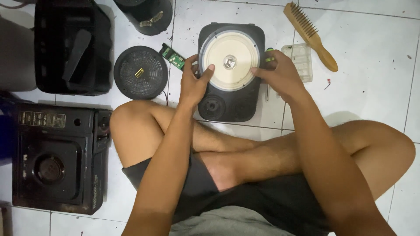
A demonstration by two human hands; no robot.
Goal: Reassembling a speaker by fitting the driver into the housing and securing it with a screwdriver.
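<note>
A black speaker panel point(230, 105) lies on the white tiled floor in front of my crossed legs. A large round speaker with a cream cone point(227, 59) sits in its upper opening, and a small black driver point(213, 106) sits below it. My left hand point(194, 81) grips the left rim of the cream speaker, thumb on the cone's edge. My right hand point(280, 74) holds the right rim, and a green-handled screwdriver point(268, 55) pokes out by its fingers.
A round black grille point(141, 72) and a small green circuit board point(173, 57) lie to the left. A clear plastic box point(298, 61) and a wooden wire brush point(310, 35) lie to the right. A black portable stove point(57, 159) and a black case point(72, 46) stand at far left.
</note>
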